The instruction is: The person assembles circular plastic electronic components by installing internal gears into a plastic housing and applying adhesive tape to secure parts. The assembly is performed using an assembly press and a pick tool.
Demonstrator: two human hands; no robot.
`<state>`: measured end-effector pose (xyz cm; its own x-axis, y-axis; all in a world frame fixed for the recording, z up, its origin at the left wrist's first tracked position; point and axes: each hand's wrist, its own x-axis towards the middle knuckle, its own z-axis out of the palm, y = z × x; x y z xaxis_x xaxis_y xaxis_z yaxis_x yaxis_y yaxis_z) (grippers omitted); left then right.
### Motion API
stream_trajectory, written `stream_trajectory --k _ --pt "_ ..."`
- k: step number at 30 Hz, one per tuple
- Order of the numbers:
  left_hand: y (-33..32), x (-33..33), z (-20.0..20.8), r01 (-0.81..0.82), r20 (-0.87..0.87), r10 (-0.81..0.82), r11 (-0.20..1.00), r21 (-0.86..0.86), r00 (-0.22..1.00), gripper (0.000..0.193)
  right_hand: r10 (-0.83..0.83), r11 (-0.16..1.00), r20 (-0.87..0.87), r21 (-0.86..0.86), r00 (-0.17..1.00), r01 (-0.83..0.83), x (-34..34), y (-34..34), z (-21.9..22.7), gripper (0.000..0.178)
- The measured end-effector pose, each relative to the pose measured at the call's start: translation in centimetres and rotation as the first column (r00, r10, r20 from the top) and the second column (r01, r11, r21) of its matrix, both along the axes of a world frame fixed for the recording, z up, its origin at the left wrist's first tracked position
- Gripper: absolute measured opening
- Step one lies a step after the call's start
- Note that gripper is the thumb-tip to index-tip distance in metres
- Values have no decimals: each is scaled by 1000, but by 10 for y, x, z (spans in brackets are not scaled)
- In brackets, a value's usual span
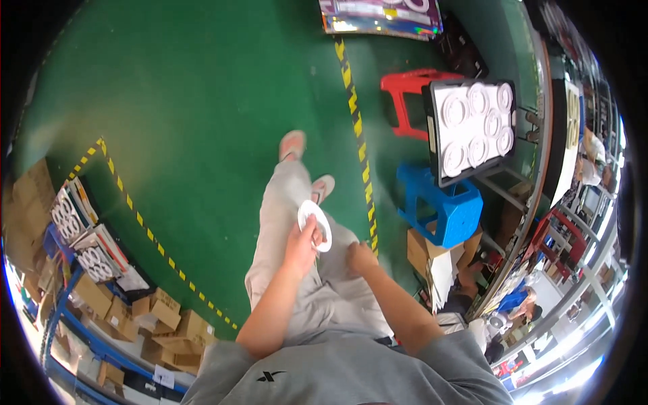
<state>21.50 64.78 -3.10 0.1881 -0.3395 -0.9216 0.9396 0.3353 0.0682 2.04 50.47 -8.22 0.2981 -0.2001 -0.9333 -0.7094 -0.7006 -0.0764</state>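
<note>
My left hand (302,246) is closed on a flat, round white ring-shaped part (327,233). The hand covers some of the part, which is tilted in front of my legs. Beside my right thigh, my right hand (362,259) has its fingers curled in. Anything inside that hand is hidden. To the right, a black tray (433,145) with a white lining bears several similar white rings (455,109). It sits across a red stool (398,108) and a blue stool (449,209), apart from both hands.
Yellow-and-black tape (358,125) runs along the green floor (196,81). Cardboard boxes (182,337) and a blue rack (81,324) stand at the left. Benches with a metal frame (533,175) line the right, where other people (520,307) are. A shiny printed stack (381,20) lies ahead.
</note>
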Motion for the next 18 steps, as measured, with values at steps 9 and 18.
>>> stream_trajectory --k 9,18 --pt "133 15 -47 16 -190 -32 996 -86 981 43 -65 998 30 15 997 64 62 29 30 26" --pt "138 88 -44 -237 -353 158 952 -193 922 47 -121 991 150 68 981 112 188 44 49 23"
